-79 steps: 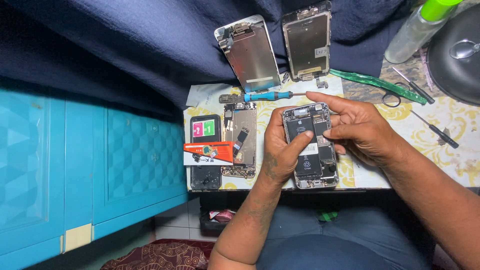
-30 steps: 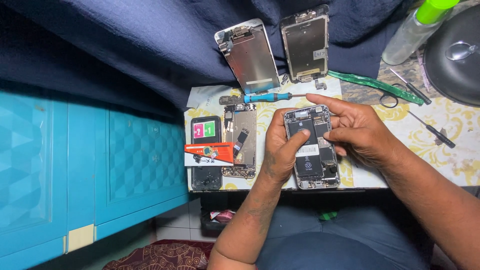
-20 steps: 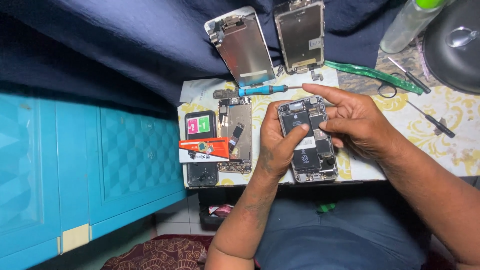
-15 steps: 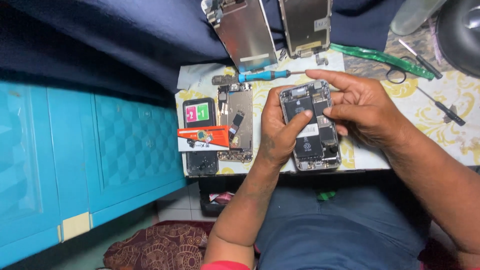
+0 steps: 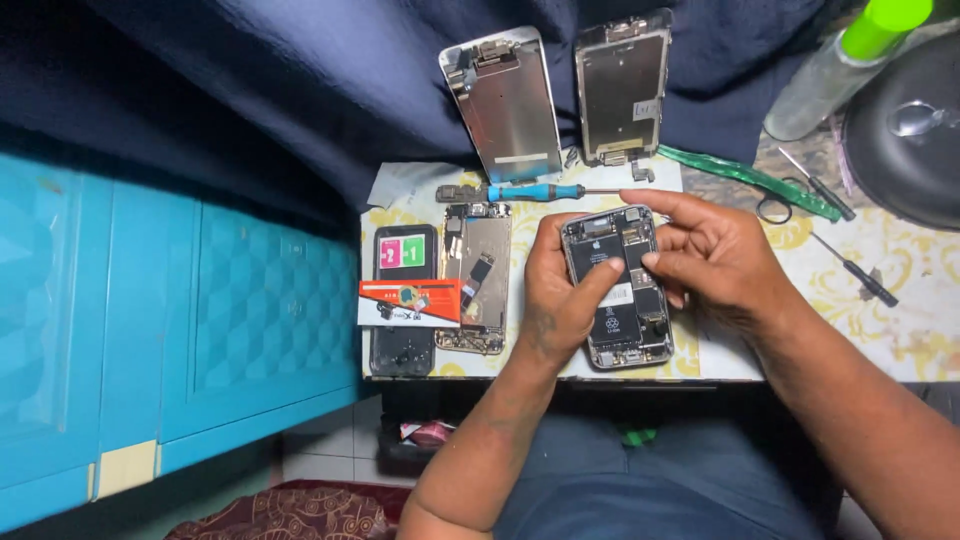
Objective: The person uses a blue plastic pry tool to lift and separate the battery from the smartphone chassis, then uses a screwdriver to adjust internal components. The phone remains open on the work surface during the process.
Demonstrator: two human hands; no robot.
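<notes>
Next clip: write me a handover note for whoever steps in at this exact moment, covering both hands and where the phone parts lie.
Left hand: grips the opened black phone body, thumb on its internals.
Right hand: fingertips on the same phone's right edge.
Two silver screen panels lean on the dark cloth; blue-handled screwdriver lies below them.
Done: phone opened. A second gutted phone frame lies beside it.
Left: phone not yet closed.

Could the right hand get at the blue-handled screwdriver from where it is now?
Probably yes. The blue-handled screwdriver lies uncovered on the table just beyond the opened phone, and nothing stands between it and the right hand. But that hand's fingers rest on the phone, so it would have to let go first.
</notes>
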